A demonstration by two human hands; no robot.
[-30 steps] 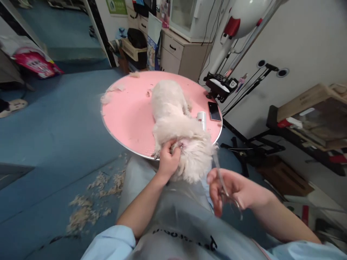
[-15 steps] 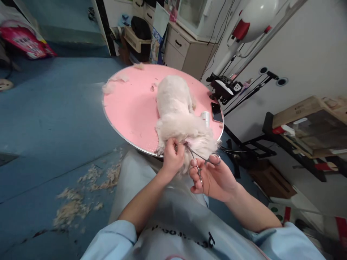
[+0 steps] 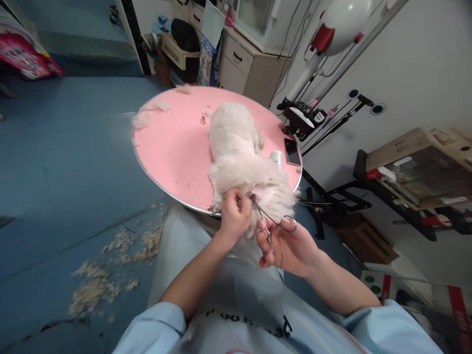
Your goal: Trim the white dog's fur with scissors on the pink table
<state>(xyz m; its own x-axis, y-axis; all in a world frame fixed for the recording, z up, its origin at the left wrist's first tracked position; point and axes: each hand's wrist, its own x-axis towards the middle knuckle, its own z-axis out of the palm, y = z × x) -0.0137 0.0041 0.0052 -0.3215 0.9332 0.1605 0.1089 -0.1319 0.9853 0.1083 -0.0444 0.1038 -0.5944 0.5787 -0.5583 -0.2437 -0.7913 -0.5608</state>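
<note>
A white dog (image 3: 233,130) lies on a round pink grooming table (image 3: 169,147), its back clipped short and its head fur long and fluffy at the near edge. My left hand (image 3: 235,216) is closed in a pinch at the dog's ear (image 3: 263,192), whose pink inner side shows. With my right hand (image 3: 289,246) I hold a metal hemostat (image 3: 266,216) by its finger loops, thumb and fingers apart. Its tips reach into the dark spot of the ear beside my left fingers; what they grip is too small to see.
A white bottle (image 3: 277,160) and a phone (image 3: 292,151) sit at the table's right side. Hair tufts (image 3: 153,107) lie on its far left edge, and clipped hair (image 3: 92,287) covers part of the floor. A dryer (image 3: 342,27) on a stand rises at the right, near a shelf (image 3: 413,167).
The view has shifted slightly, so the surroundings sit a little farther left. My right hand and the hemostat handles have moved very slightly; both hands keep their hold.
</note>
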